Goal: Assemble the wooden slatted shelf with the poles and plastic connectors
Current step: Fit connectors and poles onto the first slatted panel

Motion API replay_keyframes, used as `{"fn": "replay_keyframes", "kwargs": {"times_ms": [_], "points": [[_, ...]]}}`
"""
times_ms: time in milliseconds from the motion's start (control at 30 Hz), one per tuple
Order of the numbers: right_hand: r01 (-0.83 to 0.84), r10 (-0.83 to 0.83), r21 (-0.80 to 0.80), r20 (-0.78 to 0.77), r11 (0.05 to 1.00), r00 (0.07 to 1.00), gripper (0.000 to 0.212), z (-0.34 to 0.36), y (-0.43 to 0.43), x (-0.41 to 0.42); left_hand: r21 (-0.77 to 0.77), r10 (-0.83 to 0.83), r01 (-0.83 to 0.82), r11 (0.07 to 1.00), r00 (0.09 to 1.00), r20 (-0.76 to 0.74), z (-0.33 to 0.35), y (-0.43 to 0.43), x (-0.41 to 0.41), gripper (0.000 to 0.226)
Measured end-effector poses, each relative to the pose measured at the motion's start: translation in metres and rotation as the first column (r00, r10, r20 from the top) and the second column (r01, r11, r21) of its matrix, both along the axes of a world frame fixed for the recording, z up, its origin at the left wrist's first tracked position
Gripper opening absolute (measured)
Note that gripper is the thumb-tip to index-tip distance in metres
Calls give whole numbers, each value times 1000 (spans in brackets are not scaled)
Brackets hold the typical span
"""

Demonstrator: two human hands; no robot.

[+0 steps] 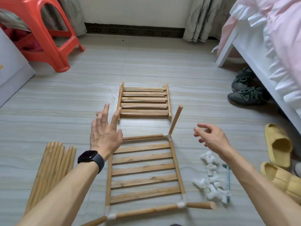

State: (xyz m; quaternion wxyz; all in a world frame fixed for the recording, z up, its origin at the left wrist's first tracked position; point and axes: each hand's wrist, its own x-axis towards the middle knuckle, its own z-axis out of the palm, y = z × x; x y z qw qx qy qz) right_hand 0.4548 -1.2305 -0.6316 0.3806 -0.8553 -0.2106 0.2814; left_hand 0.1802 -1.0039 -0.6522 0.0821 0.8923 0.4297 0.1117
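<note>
**Fingers (105, 111) spread over the far-left corner**

Flat and empty, the left hand (104, 136) hovers above the slatted shelf (144, 168), which lies on the floor (162, 62), long axis running away from the person. Loosely curled, the right hand (211, 137) holds nothing. That covered corner may lack its connector (the hand hides it). Spare poles (50, 168) lie nearer the left hand, plastic connectors (211, 181) nearer the right.

One wide-angle view, worn on the head, looks forward and down at the floor (81, 98), close above the left hand (104, 136) and right hand (211, 139). The wall (135, 10) bounds it far, the stool (40, 30) left, the bed (247, 44) right.
</note>
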Motion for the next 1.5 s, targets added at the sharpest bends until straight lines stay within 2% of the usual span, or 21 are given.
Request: {"fn": "replay_keyframes", "kwargs": {"times_ms": [67,133,267,333,500,700,767,833,900,967,1033,1100,1233,1300,1367,1500], "points": [[68,-72,-60,-58,996,996,35,-28,-50,-5,-27,-137,134,991,983,-122,-13,-33,16,86],[110,-129,-166,-108,980,986,35,-59,-93,-13,-154,-243,212,965,943,-229,-36,-76,28,84],[70,-133,-312,-186,948,974,42,-111,-140,-36,-447,-351,180,876,874,-336,-106,-165,33,81],[43,-114,-344,-189,938,975,47,-130,-146,-46,-536,-402,135,833,814,-420,-138,-193,23,82],[-69,28,-461,-95,885,995,57,-168,-134,-51,-597,-456,55,800,703,-546,-177,-198,-11,80],[-57,49,-530,-29,846,998,35,-192,-116,-45,-626,-506,79,776,671,-542,-178,-175,-24,86],[-34,28,-519,-20,854,999,33,-185,-112,-44,-623,-508,83,778,666,-546,-173,-175,-23,85],[24,-75,-400,-114,916,991,28,-171,-110,-48,-621,-506,81,780,666,-548,-166,-174,-21,83],[111,-172,-200,-322,973,931,23,-146,-111,-55,-623,-468,57,780,714,-521,-155,-175,-17,78],[193,-191,-44,-473,980,860,19,-115,-114,-65,-652,-374,-1,758,819,-436,-136,-174,-9,75],[256,-173,70,-567,964,806,16,-79,-119,-75,-715,-257,-13,699,929,-267,-111,-170,2,69],[296,-137,150,-636,943,759,16,-45,-126,-83,-781,-174,39,623,981,-90,-81,-165,13,59],[372,-74,245,-742,895,667,19,10,-141,-99,-865,-24,184,467,980,196,-8,-163,30,42],[373,-33,283,-756,884,654,19,30,-146,-105,-870,-1,263,417,957,289,27,-173,37,40],[343,2,307,-748,888,664,19,44,-149,-112,-869,-29,320,378,942,334,56,-186,42,38],[283,51,329,-728,901,684,15,62,-154,-123,-884,-92,343,317,939,332,88,-209,42,35]]}}
